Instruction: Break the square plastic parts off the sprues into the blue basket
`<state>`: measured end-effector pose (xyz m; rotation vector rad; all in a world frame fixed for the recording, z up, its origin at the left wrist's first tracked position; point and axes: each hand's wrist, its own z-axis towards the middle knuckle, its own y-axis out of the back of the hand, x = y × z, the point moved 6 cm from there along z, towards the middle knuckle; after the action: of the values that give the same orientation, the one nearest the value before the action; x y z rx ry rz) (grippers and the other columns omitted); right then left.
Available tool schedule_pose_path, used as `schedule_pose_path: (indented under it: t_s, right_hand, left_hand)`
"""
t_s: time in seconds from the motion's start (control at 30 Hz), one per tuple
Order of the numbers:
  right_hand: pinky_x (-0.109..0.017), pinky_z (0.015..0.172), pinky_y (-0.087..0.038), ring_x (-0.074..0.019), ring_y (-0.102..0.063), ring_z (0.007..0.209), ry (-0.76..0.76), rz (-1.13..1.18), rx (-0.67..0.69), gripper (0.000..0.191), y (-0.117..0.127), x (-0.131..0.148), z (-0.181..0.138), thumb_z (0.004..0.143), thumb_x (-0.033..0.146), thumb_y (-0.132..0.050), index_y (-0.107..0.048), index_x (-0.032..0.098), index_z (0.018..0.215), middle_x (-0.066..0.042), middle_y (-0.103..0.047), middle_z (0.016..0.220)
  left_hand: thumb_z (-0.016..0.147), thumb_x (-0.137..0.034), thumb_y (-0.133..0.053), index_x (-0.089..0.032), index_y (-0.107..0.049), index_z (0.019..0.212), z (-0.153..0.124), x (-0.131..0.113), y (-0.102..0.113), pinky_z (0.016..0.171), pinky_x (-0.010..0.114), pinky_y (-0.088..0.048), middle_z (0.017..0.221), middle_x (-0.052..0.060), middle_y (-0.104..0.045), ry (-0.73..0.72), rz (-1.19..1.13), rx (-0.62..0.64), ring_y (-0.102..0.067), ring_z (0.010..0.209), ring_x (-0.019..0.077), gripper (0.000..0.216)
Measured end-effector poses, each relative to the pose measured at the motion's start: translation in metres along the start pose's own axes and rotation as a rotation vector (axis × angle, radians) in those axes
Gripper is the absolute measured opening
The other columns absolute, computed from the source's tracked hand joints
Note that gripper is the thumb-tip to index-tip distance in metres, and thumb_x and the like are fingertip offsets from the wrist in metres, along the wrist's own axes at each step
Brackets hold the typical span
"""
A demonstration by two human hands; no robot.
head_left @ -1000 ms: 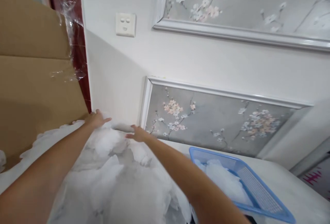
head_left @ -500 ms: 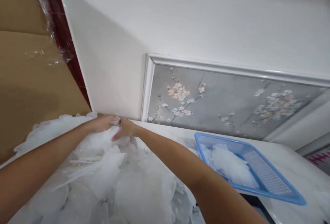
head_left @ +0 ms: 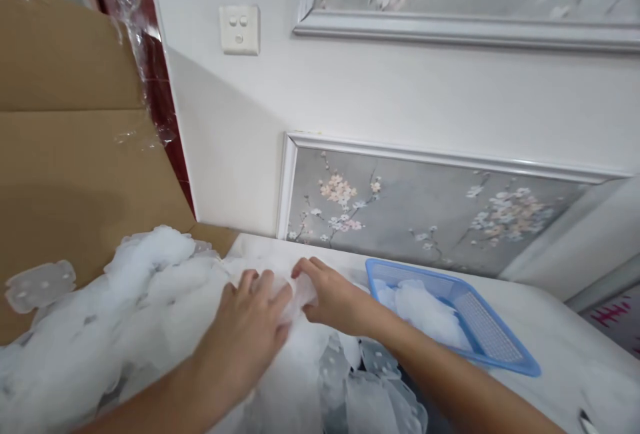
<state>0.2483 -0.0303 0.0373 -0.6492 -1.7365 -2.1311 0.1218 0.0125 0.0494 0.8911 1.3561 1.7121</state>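
Note:
A large heap of thin, translucent white plastic pieces [head_left: 165,301] with wavy edges spreads in front of me; some show pale dots. Over the heap's right part, my left hand [head_left: 253,311] has its fingers curled on a cloudy white bunch of these pieces. Close beside it, my right hand [head_left: 333,294] grips the right side of the same bunch [head_left: 303,294] between thumb and fingers. How many pieces are in the bunch I cannot tell. Several flat dotted pieces [head_left: 373,384] lie below my right forearm.
To the right, a blue plastic basket [head_left: 505,317] with more white pieces inside stands on a white tabletop [head_left: 565,334]. Cardboard [head_left: 75,174] rises at the left, a loose piece [head_left: 43,285] against it. A white wall with framed floral panels [head_left: 400,201] stands behind.
Both hands have come nearer and to the right from the heap's far edge, with white pieces between them. My view has tilted up, showing more wall and the whole switch plate.

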Motion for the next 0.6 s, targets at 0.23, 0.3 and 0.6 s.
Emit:
schedule_pose_path:
  t_s: [0.23, 0.3, 0.6]
  right_hand:
    - [-0.059, 0.107, -0.028, -0.0342, -0.017, 0.143, -0.150, -0.065, 0.057, 0.077, -0.056, -0.043, -0.084, 0.079, 0.005, -0.052, -0.022, 0.022, 0.148, -0.017, -0.021, 0.156]
    - [-0.056, 0.108, -0.029, -0.0299, -0.021, 0.143, -0.096, -0.045, -0.087, 0.072, -0.051, -0.044, -0.109, 0.082, 0.005, -0.048, -0.025, 0.024, 0.148, -0.014, -0.024, 0.155]
    - [-0.051, 0.097, -0.040, -0.0318, -0.045, 0.123, -0.085, -0.095, -0.275, 0.043, -0.042, -0.081, -0.197, 0.085, 0.022, -0.064, -0.055, 0.023, 0.127, -0.014, -0.049, 0.139]
  left_hand:
    - [0.074, -0.033, -0.073, -0.029, -0.054, 0.131, -0.035, -0.045, -0.073, 0.106, 0.071, -0.017, 0.149, 0.016, -0.041, -0.247, 0.074, -0.238, -0.025, 0.140, 0.0448, 0.060]
    - [0.076, -0.027, -0.067, -0.027, -0.058, 0.127, -0.043, -0.045, -0.067, 0.109, 0.067, -0.017, 0.148, 0.015, -0.043, -0.335, -0.020, -0.313, -0.026, 0.140, 0.0422, 0.051]
    - [0.086, -0.019, -0.051, -0.018, -0.062, 0.117, -0.074, -0.097, -0.048, 0.115, 0.061, -0.011, 0.139, 0.016, -0.053, -0.461, -0.136, -0.438, -0.032, 0.140, 0.0359, 0.033]
